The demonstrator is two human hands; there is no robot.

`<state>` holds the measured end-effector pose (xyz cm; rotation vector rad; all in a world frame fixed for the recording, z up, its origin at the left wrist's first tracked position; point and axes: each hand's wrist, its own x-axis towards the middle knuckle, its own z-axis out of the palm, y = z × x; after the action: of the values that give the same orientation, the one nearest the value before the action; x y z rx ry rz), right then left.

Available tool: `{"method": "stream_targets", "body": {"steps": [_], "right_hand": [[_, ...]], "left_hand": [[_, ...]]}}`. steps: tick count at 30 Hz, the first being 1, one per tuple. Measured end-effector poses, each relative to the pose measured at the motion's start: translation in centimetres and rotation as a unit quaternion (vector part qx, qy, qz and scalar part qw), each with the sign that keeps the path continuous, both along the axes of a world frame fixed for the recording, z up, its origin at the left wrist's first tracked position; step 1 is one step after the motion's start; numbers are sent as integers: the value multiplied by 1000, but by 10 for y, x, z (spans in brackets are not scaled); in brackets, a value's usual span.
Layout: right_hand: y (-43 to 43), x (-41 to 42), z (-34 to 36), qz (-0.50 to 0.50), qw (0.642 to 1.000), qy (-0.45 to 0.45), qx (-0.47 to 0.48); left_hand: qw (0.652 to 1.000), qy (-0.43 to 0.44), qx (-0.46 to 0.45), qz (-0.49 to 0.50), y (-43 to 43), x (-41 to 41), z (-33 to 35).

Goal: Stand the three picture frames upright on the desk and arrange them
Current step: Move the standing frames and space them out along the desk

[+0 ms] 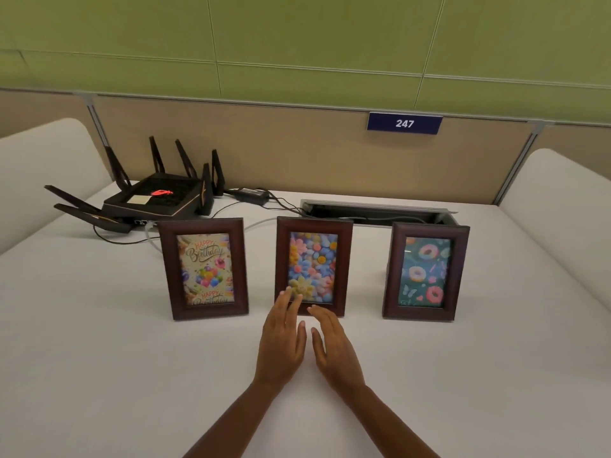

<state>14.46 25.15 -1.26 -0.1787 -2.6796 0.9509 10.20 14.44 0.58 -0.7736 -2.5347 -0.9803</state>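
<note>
Three dark wooden picture frames stand upright in a row on the white desk (99,358). The left frame (204,267) shows a Happy Birthday card with balloons. The middle frame (312,264) shows coloured flowers, and the right frame (426,271) shows donuts on teal. My left hand (282,338) reaches forward with straight fingers, its fingertips over the lower left of the middle frame. My right hand (334,345) lies beside it, fingers straight, fingertips at the frame's bottom edge. Neither hand holds anything.
A black router (152,201) with several antennas sits at the back left, cables and a power brick (253,195) trailing behind the frames. An open cable hatch (377,211) lies behind the middle and right frames. Padded white side panels flank the desk, with a beige partition behind.
</note>
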Motion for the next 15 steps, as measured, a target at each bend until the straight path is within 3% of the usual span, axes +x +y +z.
{"method": "stream_targets", "body": {"steps": [11,15], "right_hand": [[-89,-46,5,8,999,-19,-47],[-114,-64,5,-28,989,-21,-140]], "left_hand": [[987,-11,57,149,-96,-56,5],[966,-87,106,217,-127,-79,1]]}}
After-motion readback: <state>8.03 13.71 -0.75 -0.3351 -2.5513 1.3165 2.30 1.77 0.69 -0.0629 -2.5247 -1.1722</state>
